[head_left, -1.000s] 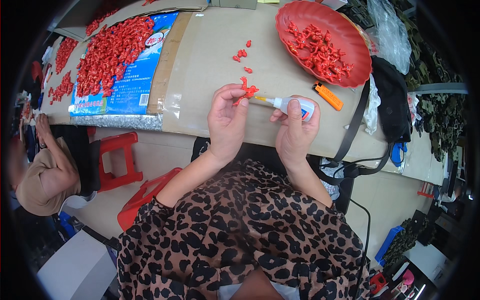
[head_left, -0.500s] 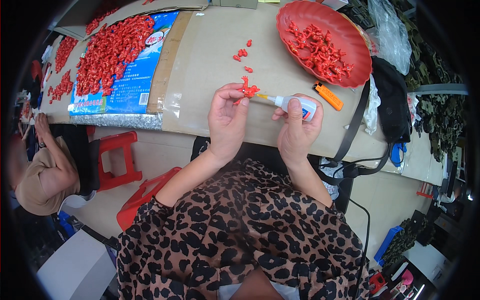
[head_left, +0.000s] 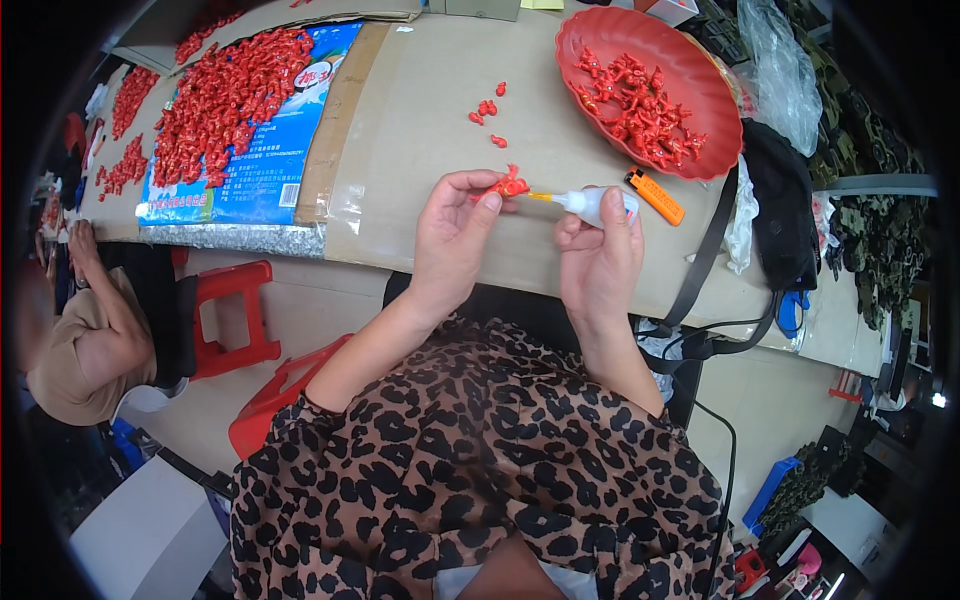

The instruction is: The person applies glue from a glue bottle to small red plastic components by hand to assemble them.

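Observation:
Between thumb and fingers my left hand (head_left: 455,230) pinches a small glossy red figurine (head_left: 512,184) above the table. My right hand (head_left: 603,250) is closed round a small white glue bottle (head_left: 588,205), held nearly level. Its thin yellow nozzle (head_left: 541,196) points left, with the tip at or very close to the figurine; whether it touches, I cannot tell. Several loose small red pieces (head_left: 487,108) lie on the table beyond my hands. A large red scalloped bowl (head_left: 722,130) at the back right holds a heap of red figurines (head_left: 645,110).
An orange lighter (head_left: 657,197) lies right of the glue bottle. Many red pieces (head_left: 235,100) are heaped on a blue printed sheet (head_left: 270,185) at the left. A black bag (head_left: 785,210) with a strap rests at the right. Beside a red stool (head_left: 230,320), another person (head_left: 100,340) sits at the left.
The figurine has turned in my left fingers, so its upright part now shows less. My right hand has moved slightly right, and the glue bottle has rotated a little.

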Available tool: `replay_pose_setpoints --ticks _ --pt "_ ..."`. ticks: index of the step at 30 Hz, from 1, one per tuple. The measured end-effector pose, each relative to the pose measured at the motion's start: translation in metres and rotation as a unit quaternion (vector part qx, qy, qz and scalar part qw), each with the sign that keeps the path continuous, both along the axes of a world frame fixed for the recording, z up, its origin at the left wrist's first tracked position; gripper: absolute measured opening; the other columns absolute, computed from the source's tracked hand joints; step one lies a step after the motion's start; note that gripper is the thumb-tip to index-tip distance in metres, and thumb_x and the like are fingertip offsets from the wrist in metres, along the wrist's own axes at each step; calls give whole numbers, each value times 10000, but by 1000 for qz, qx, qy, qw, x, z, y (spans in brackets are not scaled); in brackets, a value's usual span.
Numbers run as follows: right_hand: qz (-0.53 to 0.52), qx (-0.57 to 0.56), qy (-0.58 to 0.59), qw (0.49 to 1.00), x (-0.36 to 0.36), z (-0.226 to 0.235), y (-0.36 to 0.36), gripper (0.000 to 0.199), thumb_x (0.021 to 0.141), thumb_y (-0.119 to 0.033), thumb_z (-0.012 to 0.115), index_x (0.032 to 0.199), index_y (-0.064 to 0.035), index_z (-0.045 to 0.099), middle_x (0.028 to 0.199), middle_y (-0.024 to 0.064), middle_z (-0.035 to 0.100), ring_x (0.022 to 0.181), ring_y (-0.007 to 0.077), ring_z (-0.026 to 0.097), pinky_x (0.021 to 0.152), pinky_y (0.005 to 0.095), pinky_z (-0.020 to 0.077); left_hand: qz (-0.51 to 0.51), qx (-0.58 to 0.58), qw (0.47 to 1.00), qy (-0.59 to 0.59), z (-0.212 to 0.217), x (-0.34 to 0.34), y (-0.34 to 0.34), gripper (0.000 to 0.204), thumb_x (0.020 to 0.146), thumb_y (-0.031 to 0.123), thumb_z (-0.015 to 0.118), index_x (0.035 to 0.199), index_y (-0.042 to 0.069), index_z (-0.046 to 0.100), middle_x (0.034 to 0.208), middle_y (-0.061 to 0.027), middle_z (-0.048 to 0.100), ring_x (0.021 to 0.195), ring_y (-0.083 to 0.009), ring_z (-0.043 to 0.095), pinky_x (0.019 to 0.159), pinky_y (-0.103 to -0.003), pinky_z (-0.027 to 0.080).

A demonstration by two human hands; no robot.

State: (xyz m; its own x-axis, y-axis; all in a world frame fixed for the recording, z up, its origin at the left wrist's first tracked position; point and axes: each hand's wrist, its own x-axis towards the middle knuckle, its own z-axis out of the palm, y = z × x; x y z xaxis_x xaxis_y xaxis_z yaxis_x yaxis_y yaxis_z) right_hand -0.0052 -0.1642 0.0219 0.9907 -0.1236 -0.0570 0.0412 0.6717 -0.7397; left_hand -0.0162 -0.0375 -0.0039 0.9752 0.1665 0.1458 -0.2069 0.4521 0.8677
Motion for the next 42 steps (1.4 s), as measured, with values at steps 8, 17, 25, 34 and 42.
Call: replay_pose_setpoints --ticks 8,17,25,34,42 --pt "61 14 17 998 8 5 -12 199 854 -249 477 815 -55 463 762 61 519 574 106 456 486 228 341 -287 -215 920 154 13 11 29 189 879 182 391 929 13 458 717 -37 456 612 -101 427 509 -227 381" --pt "63 -55 -25 996 3 8 -3 190 813 -174 552 869 -27 446 736 60 511 519 110 493 436 223 393 -410 -242 850 225 13 24 40 327 834 120 358 1086 -68 446 629 7 407 439 -34 300 341 -148 225" --pt "68 -79 -52 993 5 3 -2 187 801 -144 563 874 -24 440 736 60 510 516 109 491 433 213 395 -401 -196 854 267 12 22 40 352 845 143 342 1114 -67 431 589 4 360 417 -36 277 331 -150 221" --pt "65 -111 -73 989 5 2 1 180 798 -115 564 871 -21 429 748 63 506 522 104 480 432 212 388 -390 -216 850 282 13 19 40 337 821 91 313 1078 -75 453 597 -10 408 436 -44 306 333 -158 239" --pt "65 -148 -83 983 4 2 1 164 811 -153 545 859 -31 447 767 67 496 532 104 479 445 215 383 -397 -210 850 275 8 20 41 351 833 130 325 1105 -59 441 598 -14 366 436 -52 290 322 -160 235"
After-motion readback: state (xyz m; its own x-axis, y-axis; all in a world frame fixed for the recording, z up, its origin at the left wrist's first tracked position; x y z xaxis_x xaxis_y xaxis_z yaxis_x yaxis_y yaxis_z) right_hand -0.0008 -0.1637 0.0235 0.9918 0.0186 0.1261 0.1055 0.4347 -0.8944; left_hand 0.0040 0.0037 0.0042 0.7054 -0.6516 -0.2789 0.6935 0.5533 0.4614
